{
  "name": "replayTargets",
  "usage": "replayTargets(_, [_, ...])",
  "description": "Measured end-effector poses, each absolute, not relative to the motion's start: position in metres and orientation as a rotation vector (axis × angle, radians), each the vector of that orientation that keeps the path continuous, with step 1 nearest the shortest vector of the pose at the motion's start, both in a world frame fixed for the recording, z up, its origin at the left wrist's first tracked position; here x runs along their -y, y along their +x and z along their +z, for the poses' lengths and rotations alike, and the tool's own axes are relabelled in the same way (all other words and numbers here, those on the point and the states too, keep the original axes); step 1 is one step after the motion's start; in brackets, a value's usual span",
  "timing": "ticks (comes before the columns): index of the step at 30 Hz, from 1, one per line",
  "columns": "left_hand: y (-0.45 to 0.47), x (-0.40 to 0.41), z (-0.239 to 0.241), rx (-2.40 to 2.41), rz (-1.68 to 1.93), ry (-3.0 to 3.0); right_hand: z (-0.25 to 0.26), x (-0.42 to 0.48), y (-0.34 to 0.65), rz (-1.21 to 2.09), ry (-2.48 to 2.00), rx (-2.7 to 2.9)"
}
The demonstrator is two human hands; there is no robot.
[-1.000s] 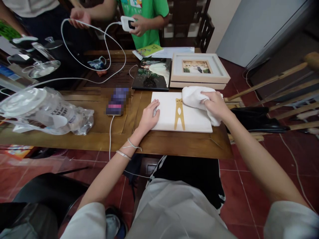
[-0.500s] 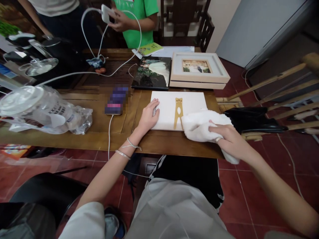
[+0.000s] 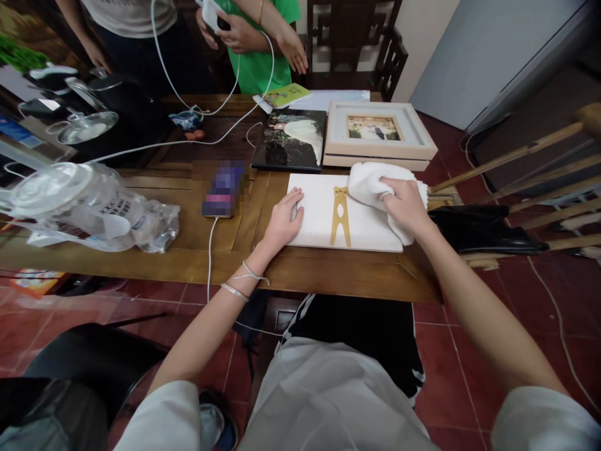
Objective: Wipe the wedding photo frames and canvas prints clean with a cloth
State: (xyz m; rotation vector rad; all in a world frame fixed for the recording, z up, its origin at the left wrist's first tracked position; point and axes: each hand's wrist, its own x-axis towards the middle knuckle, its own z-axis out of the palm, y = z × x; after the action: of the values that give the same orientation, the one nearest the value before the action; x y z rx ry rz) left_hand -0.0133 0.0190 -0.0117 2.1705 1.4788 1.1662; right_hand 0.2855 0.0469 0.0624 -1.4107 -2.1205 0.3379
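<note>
A flat white board (image 3: 313, 216) lies near the front edge of the wooden table. On its face is a gold-brown, long-legged animal-shaped figure (image 3: 340, 227). My left hand (image 3: 285, 219) rests with fingers stretched along the board's left edge. Bunched under the fingers of my right hand (image 3: 404, 203) is a white cloth (image 3: 369, 181), which covers the board's upper right corner and hangs past its right side. The cloth hides that part of the board.
Behind the board lie a dark photo panel (image 3: 291, 141) and a pale framed picture (image 3: 380, 153). A phone (image 3: 223, 191) on a cable and a plastic-wrapped container (image 3: 94, 207) are to the left. Two people stand across the table; one holds a white device (image 3: 212, 14).
My right hand has moved the cloth from the board's lower right up to its upper right, uncovering the figure's lower part. My left hand stays put. Another person's arm now reaches in across the table.
</note>
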Motion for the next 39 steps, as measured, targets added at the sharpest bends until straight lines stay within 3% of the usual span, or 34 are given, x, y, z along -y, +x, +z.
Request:
replayTargets(11, [-0.013,-0.021,-0.011,-1.458,1.152,2.138,0.074,0.069,0.298,0.530,-1.236,2.250])
replayTargets(25, [-0.013,-0.020,-0.012,-1.467,1.168,2.146,0.063,-0.047,0.288,0.347,-1.354,2.164])
replayTargets(39, [-0.013,-0.020,-0.012,-1.456,1.173,2.155,0.076,0.071,0.303,0.540,-1.157,2.303])
